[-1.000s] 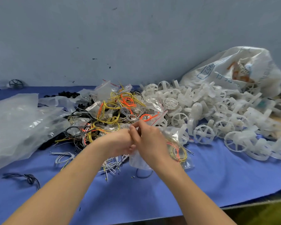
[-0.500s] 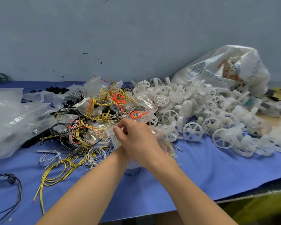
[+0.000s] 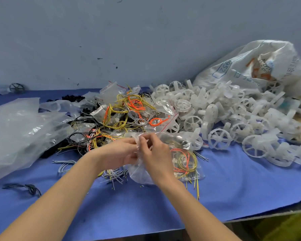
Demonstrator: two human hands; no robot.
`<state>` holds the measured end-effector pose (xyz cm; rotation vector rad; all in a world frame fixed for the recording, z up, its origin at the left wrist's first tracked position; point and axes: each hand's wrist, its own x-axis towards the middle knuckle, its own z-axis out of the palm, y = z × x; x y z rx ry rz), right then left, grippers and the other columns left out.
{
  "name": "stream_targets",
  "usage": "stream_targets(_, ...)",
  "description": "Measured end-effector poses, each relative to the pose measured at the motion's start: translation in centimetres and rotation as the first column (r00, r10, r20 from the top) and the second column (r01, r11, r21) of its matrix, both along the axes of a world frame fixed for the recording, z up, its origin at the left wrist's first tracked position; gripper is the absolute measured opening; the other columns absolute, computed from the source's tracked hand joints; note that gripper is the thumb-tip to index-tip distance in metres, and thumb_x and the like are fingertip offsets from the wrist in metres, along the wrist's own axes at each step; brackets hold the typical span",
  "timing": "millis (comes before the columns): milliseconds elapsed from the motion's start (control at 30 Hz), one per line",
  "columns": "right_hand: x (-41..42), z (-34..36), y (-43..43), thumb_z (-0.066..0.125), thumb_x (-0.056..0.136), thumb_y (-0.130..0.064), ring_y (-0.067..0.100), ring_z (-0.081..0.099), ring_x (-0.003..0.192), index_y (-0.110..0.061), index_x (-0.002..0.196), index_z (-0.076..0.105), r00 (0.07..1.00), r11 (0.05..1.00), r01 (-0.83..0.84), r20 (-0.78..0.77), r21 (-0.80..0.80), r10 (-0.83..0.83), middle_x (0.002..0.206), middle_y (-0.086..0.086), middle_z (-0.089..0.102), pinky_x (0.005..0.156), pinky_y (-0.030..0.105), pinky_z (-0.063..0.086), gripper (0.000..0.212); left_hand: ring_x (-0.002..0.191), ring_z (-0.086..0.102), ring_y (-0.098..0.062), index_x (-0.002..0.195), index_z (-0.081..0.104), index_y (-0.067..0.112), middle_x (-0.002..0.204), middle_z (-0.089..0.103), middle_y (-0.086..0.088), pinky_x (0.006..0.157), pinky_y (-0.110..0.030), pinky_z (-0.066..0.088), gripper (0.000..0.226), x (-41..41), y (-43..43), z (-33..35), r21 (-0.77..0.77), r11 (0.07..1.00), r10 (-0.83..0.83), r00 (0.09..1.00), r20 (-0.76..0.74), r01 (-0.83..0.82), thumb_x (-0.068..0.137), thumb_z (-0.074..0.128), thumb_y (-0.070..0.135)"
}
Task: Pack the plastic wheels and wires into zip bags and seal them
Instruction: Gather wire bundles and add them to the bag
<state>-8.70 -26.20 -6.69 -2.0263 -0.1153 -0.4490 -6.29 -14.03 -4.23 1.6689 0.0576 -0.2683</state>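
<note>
1. Blue-covered table (image 3: pixel 233 188) against a grey wall.
2. White plastic wheels (image 3: pixel 219 119) heap at the right; loose wires (image 3: pixel 122 115) tangle at centre.
3. A zip bag (image 3: pixel 139 174) holding coiled wires sits just in front of the tangle.
4. Left hand (image 3: pixel 120 152) and right hand (image 3: pixel 156 153) pinch its mouth, apparently sealing it; next, press along the strip.

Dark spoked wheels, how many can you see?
1: the dark grey spoked wheel sits at the far left back of the blue table. More may be hidden under the heaps.

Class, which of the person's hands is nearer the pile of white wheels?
Right. Both pinch the zip bag, but the right hand is just left of the wheel pile; the left hand lies farther left.
</note>
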Motion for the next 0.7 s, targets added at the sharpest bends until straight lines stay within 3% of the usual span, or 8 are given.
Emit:
stream_targets(200, 2.2, -1.8, 0.9, 0.052, 0.1, -0.041, 0.009, 0.06, 0.067, -0.032, 0.093, 0.062, 0.999, 0.999, -0.024, -0.033, -0.038, 0.023, 0.07, -0.014, 0.063, 0.06, 0.034, 0.044, 0.015, 0.056, 0.06, -0.014, 0.104, 0.067, 0.007, 0.083, 0.068, -0.01, 0.046, -0.024, 0.05, 0.025, 0.5, 4.0, -1.2, 0.005, 0.996, 0.087, 0.992, 0.089, -0.088, 0.098, 0.043, 0.0)
stream_targets(300, 3.4, -2.7, 0.0, 0.053, 0.1, -0.038, 0.011, 0.059, 0.066, -0.026, 0.094, 0.064, 0.998, 0.998, -0.036, -0.056, -0.058, 0.033, 0.07, -0.011, 0.062, 0.063, 0.037, 0.046, 0.018, 0.047, 0.052, -0.01, 0.095, 0.068, 0.016, 0.071, 0.065, 0.0, 0.041, -0.021, 0.041, 0.028, 0.7, 4.7, -2.5, 0.1, 0.98, 0.145, 0.96, 0.241, -0.173, 0.097, 0.044, 0.004)
stream_targets(400, 4.0, -4.0, -0.6, 0.053, 0.1, -0.036, 0.013, 0.06, 0.065, -0.023, 0.095, 0.064, 0.998, 0.998, -0.027, -0.059, -0.058, 0.024, 0.068, -0.008, 0.064, 0.063, 0.039, 0.048, 0.018, 0.05, 0.049, -0.013, 0.089, 0.069, 0.025, 0.07, 0.065, 0.001, 0.048, -0.028, 0.04, 0.028, 0.9, 4.4, -4.0, 0.212, 0.958, 0.116, 0.938, 0.326, -0.192, 0.095, 0.046, 0.009)
stream_targets(567, 4.5, -4.9, -0.7, 0.054, 0.1, -0.036, 0.007, 0.059, 0.059, -0.027, 0.094, 0.064, 0.999, 0.999, -0.031, -0.029, -0.013, 0.03, 0.064, -0.007, 0.064, 0.057, 0.034, 0.046, 0.015, 0.046, 0.044, -0.012, 0.086, 0.068, 0.031, 0.069, 0.066, 0.003, 0.046, -0.027, 0.033, 0.026, 1.0, 4.0, -5.5, 0.295, 0.919, 0.132, 0.908, 0.398, -0.263, 0.093, 0.048, 0.017)
stream_targets(700, 4.5, -4.9, -0.8, 0.056, 0.1, -0.035, 0.007, 0.058, 0.056, -0.026, 0.093, 0.064, 0.999, 0.999, -0.043, -0.016, 0.013, 0.043, 0.063, -0.006, 0.064, 0.052, 0.026, 0.041, 0.014, 0.05, 0.049, -0.014, 0.09, 0.067, 0.027, 0.072, 0.066, 0.002, 0.049, -0.028, 0.04, 0.026, 1.2, 4.1, -5.3, 0.281, 0.937, 0.1, 0.932, 0.348, -0.205, 0.096, 0.046, 0.014)
